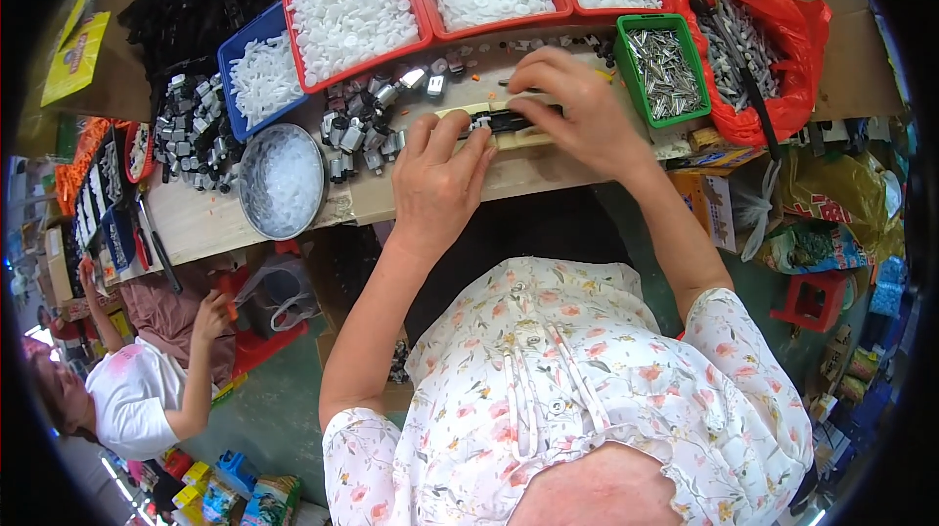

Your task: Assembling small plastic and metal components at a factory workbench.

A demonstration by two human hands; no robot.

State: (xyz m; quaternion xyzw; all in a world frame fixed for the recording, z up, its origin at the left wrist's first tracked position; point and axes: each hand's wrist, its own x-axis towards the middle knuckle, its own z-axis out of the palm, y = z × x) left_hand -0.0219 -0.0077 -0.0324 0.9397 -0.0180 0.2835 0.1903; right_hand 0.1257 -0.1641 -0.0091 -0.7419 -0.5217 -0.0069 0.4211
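A narrow cream-coloured block (511, 141) lies along the front of the bench with a long black plastic part (507, 121) set in it. Small white and metal-looking bits show on the black part. My left hand (440, 179) is closed over the left end, fingers and thumb pressed on the part and block. At the right end hovers my right hand (585, 120), fingers curled and smeared by motion; what they hold, if anything, cannot be made out. Just left of my left hand lies a heap of small silver-and-black motors (357, 130).
Red trays (426, 12) of white plastic pieces line the back. A blue tray (235, 100), metal bowl (256, 218), green basket of metal pins (677, 118) and red bag (807, 56) of grey parts surround the work. Another person (137, 389) sits at the left.
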